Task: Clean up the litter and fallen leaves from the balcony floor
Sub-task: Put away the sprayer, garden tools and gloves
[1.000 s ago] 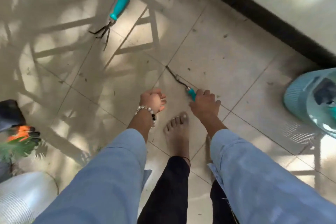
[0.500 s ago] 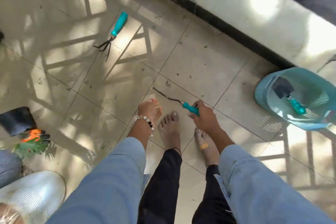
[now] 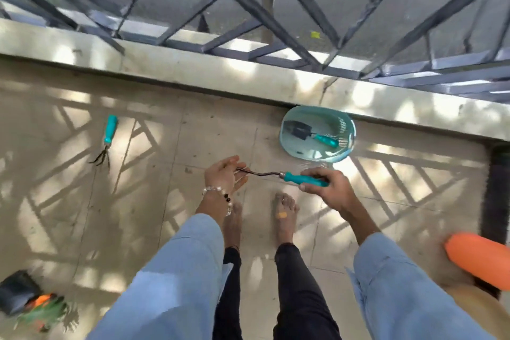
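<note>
My right hand point(image 3: 328, 190) grips the teal handle of a small garden tool point(image 3: 287, 175) and holds it level above the tiled floor. The tool's dark metal end reaches left to my left hand point(image 3: 225, 176), whose fingers curl loosely around the tip. A pale teal basket point(image 3: 346, 124) sits on the floor against the low wall, just beyond my hands, with a teal-handled trowel point(image 3: 311, 134) inside. A second teal-handled claw rake point(image 3: 106, 141) lies on the tiles to the left. My bare feet stand below my hands.
A low concrete wall point(image 3: 193, 74) with a dark metal railing point(image 3: 276, 22) runs across the far side. An orange object point(image 3: 474, 257) sits at the right edge. A black item point(image 3: 16, 290) and an orange-green plant point(image 3: 44, 309) lie at bottom left. Small specks of debris dot the tiles.
I have risen from crouching; the view swung up to the railing. My right hand lifted the tool off the floor, and my left hand came up to its metal end.
</note>
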Demonstrator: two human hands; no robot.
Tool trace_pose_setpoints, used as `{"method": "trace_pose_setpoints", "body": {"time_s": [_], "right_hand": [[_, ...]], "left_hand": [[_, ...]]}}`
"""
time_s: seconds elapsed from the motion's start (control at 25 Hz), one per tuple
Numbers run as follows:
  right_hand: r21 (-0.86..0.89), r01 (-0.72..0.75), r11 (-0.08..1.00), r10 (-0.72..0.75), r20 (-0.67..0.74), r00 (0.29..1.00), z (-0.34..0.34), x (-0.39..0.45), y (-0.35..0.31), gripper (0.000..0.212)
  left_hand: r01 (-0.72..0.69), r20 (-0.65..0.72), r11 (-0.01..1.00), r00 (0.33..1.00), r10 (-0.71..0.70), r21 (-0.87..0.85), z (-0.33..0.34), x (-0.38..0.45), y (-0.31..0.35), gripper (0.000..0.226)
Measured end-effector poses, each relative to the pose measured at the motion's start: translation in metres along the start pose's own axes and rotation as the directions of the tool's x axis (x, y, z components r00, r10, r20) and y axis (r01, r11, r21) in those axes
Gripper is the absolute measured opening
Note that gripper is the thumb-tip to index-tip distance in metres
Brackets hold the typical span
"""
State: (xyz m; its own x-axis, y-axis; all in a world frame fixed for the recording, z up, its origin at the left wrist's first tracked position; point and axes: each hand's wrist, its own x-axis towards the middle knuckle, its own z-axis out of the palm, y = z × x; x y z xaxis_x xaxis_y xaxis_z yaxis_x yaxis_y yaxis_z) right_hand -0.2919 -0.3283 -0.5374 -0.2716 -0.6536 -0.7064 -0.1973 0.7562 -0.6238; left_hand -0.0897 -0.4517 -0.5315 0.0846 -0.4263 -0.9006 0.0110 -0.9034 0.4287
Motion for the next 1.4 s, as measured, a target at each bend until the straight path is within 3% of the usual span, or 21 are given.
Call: {"method": "trace_pose_setpoints", "body": {"time_s": [0.16,0.24,0.32,0.4,0.48,0.6,0.76,0.88,1.04,1.16,1.28,1.4], "right_hand": [[0.322,-0.025,0.946,0.110,-0.249,0.962,-0.049,0.031,0.046,0.023],[0.489,-0.046,0.871,0.216,-0.299,0.930,-0.059,0.058,0.068,0.017],[0.550,-0.055,0.833,0.276,-0.327,0.904,-0.059,0.091,0.090,0.012],[0.527,-0.062,0.848,0.294,-0.369,0.882,-0.051,0.129,0.114,0.010],[0.461,-0.064,0.885,0.284,-0.426,0.859,-0.039,0.166,0.135,0.008],[0.275,-0.090,0.957,0.219,-0.484,0.847,-0.027,0.210,0.154,0.012],[-0.013,-0.309,0.951,0.290,-0.310,0.906,-0.024,0.247,0.168,0.029],[0.022,-0.399,0.917,0.384,-0.320,0.866,-0.023,0.258,0.163,0.030],[0.209,-0.411,0.887,0.459,-0.313,0.832,-0.016,0.246,0.154,0.029],[0.280,-0.364,0.888,0.447,-0.343,0.826,-0.014,0.217,0.135,0.031],[0.330,-0.354,0.875,0.466,-0.377,0.801,-0.011,0.177,0.105,0.026],[0.265,-0.327,0.907,0.411,-0.392,0.823,-0.013,0.119,0.044,0.023]], "left_hand": [[-0.082,0.063,0.972,0.996,0.070,0.222,0.072,0.024,-0.014,0.011],[-0.106,0.070,0.935,0.994,0.087,0.340,0.099,0.052,-0.020,0.009],[-0.140,0.056,0.878,0.990,0.129,0.458,0.119,0.085,-0.027,0.016],[-0.210,0.051,0.787,0.974,0.223,0.581,0.136,0.117,-0.036,0.010],[-0.237,0.026,0.723,0.957,0.290,0.649,0.147,0.149,-0.044,0.021],[-0.209,-0.029,0.702,0.950,0.311,0.680,0.151,0.187,-0.050,0.022],[-0.185,-0.058,0.658,0.942,0.330,0.730,0.158,0.212,-0.061,0.019],[-0.212,-0.036,0.603,0.928,0.371,0.769,0.164,0.218,-0.067,0.025],[-0.209,0.010,0.580,0.945,0.327,0.787,0.163,0.208,-0.064,0.028],[-0.196,0.019,0.570,0.953,0.301,0.798,0.160,0.185,-0.052,0.027],[-0.216,0.038,0.625,0.958,0.285,0.750,0.151,0.148,-0.041,0.020],[-0.287,0.107,0.619,0.944,0.311,0.731,0.126,0.083,-0.020,0.017]]}}
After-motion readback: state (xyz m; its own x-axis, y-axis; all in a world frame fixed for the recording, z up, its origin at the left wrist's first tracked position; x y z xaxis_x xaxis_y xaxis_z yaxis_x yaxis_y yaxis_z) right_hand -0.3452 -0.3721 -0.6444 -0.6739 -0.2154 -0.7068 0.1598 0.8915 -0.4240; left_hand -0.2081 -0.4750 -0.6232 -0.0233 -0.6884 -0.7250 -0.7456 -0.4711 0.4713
